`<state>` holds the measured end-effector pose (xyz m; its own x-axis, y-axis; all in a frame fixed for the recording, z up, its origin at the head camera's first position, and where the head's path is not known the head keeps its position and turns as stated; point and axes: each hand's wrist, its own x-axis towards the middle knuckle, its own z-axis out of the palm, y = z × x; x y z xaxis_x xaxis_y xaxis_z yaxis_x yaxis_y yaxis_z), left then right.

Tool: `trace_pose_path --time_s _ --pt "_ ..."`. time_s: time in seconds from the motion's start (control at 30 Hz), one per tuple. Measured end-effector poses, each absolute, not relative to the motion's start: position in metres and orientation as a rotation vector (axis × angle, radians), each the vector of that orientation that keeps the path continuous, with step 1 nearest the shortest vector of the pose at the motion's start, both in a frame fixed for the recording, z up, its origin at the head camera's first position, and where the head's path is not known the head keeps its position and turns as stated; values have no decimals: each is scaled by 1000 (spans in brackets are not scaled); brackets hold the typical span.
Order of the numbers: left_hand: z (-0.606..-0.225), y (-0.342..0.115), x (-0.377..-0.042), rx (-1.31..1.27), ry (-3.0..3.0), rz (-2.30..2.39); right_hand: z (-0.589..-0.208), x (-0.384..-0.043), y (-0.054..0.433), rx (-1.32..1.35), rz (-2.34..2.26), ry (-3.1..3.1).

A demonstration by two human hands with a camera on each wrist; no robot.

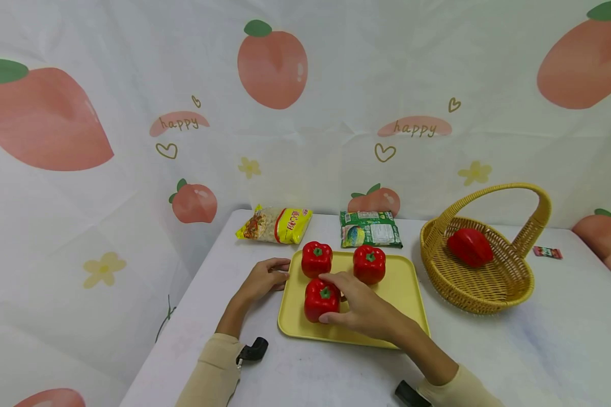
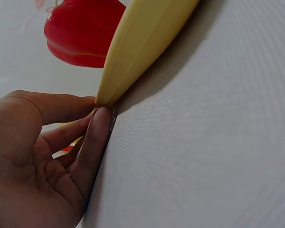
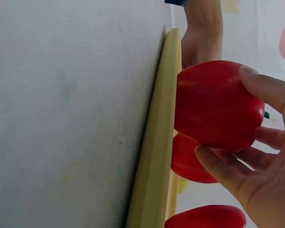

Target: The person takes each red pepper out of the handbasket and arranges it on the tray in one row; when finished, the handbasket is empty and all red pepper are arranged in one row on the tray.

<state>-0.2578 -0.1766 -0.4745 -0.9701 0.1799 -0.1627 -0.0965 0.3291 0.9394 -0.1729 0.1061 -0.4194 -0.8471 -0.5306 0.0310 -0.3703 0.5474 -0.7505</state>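
Note:
A yellow tray (image 1: 399,288) holds three red bell peppers with green stems. My right hand (image 1: 361,304) grips the front bell pepper (image 1: 315,302), thumb on its near side and fingers across the far side. In the right wrist view, this bell pepper (image 3: 213,104) stands at the tray's edge between thumb and fingertips. Behind it sit a bell pepper (image 1: 315,257) at the back left and another bell pepper (image 1: 369,261) toward the back middle. At the tray's left side, my left hand (image 1: 265,278) pinches the rim, as the left wrist view shows with its fingertips on the edge.
Right of the tray stands a wicker basket (image 1: 440,285) with a tall handle and a red bell pepper (image 1: 470,247) inside. Behind the tray lie a yellow food bag (image 1: 290,226) and a green packet (image 1: 370,230). A small red wrapper (image 1: 547,252) lies beyond the basket.

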Motion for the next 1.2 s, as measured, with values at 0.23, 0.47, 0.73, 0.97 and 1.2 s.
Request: trace_pose_path --time_s 0.23,0.47,0.73,0.97,1.2 --pt "-473 -178 -257 76 2358 1687 -421 -173 105 -772 -1158 2585" --pt "-472 -178 -257 92 2352 1682 -422 -173 105 -774 -1139 2589" --pt "-471 -176 -254 88 2361 1680 -422 -171 104 -785 -1122 2575" --pt "-471 -177 -254 96 2358 1685 -421 -171 105 -769 -1108 2576" --pt "-471 -177 -254 95 2366 1679 -415 -169 109 -769 -1103 2611"
